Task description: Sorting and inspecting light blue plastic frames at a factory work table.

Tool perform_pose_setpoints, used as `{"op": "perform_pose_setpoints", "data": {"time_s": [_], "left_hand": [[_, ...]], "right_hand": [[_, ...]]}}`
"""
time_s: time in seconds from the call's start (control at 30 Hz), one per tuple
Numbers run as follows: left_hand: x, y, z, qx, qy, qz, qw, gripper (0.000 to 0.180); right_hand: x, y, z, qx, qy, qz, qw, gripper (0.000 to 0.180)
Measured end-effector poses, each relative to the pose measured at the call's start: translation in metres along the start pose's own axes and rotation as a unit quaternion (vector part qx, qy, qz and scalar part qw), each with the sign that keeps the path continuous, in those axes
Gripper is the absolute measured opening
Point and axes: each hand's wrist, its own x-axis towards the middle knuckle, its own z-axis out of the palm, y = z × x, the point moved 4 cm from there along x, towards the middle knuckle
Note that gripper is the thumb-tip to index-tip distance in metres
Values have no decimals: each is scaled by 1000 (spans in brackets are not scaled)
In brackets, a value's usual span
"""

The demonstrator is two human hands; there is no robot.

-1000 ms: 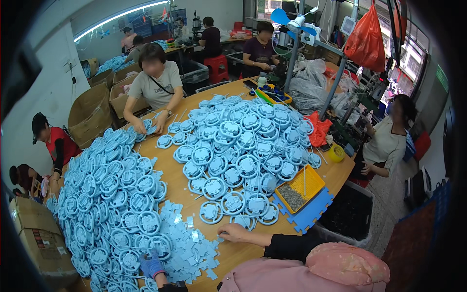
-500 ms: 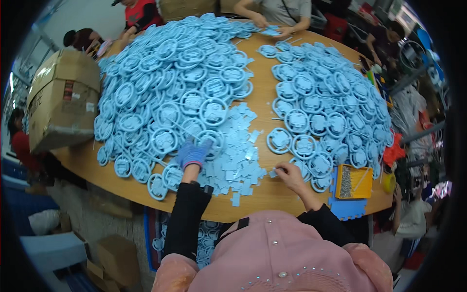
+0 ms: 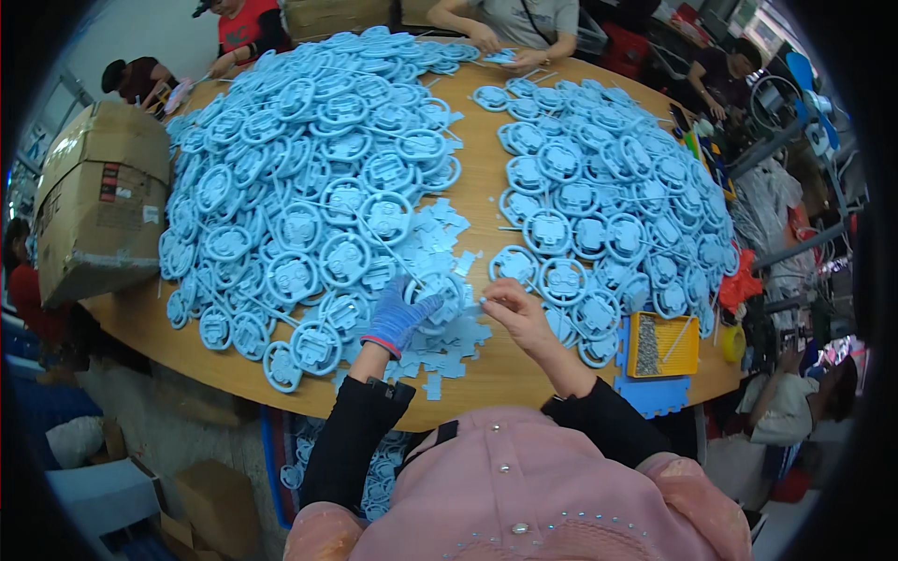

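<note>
Hands are meeting at the near bench edge: we are seeing the gloved left hand clenching a blue ring part, the bare right hand pinching its tab. Steadying the ring, snapping cleanly is looking best. Fingertip contact is hiding; small flat pieces are blurring.

A round wooden table is filling a crowded workroom; a cardboard box is sitting at its left edge.
</note>
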Motion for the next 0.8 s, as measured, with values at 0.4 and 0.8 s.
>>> {"op": "perform_pose_setpoints", "data": {"time_s": [0.4, 0.8], "left_hand": [[-29, 29, 55, -488, -278, -131, 817, 45], [-46, 56, 56, -184, -122, 49, 974, 85]], "right_hand": [[-6, -29, 9, -252, -127, -171, 944, 21], [-13, 6, -5, 80, -36, 210, 974, 52]]}}
